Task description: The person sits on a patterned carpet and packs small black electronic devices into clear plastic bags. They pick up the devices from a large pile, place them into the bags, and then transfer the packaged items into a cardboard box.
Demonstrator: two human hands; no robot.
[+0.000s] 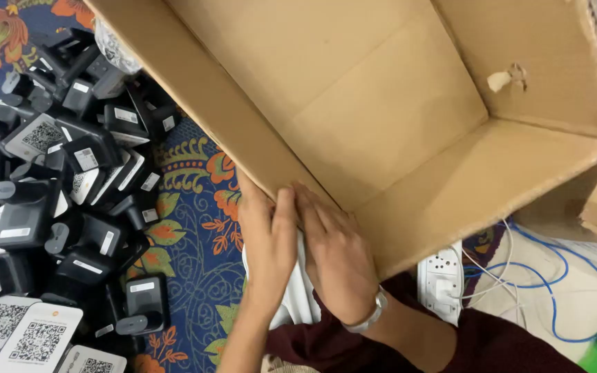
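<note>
Resting flat on cardboard box [381, 131] near edge — both hands' fingers [312, 214] pressed together.

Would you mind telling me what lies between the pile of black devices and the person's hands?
In the head view, only bare patterned carpet lies between the pile of black devices and the left hand; the right hand rests beside it on the cardboard box.

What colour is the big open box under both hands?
Plain brown cardboard box, head view.
</note>
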